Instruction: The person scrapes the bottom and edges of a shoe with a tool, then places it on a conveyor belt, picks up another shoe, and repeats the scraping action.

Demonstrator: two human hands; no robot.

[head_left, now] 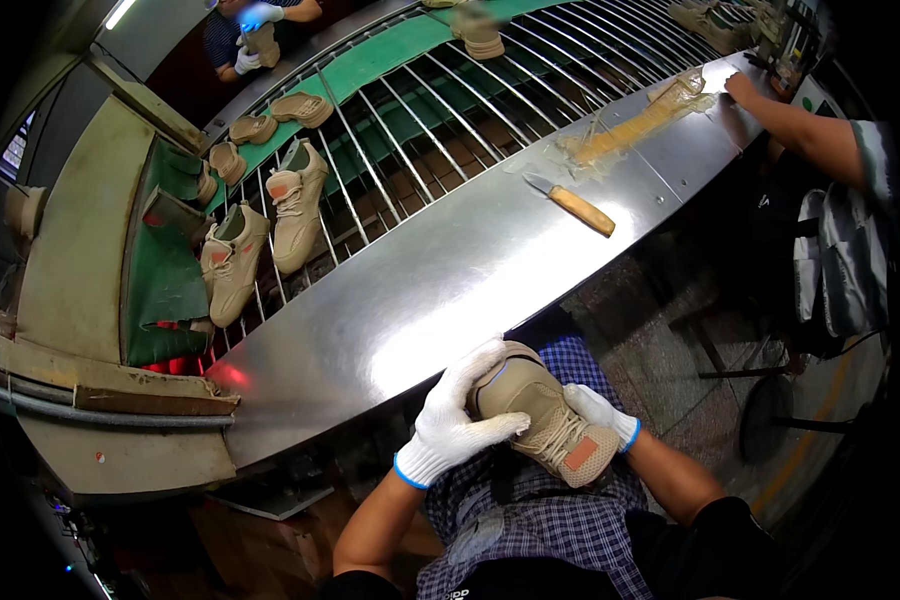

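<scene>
A steel table [360, 320] slants across the view, with a rack of metal rods [440, 140] beyond it carrying two laced shoes [297, 210] near its left end. The person's forearms rise from the lower edge and converge, elbows bent. The left hand [448, 425], gloved in white, is half closed around the toe end of a tan shoe [532, 400], thumb stretched across the upper. The right hand [598, 412], gloved alike, holds the shoe's right side near the laces, its fingers partly hidden. The shoe is above the lap, just off the table's near edge; its long axis runs diagonally, toe pointing up-left toward the table, orange-patched tongue down-right. A wooden-handled knife [580, 209] lies on the table.
</scene>
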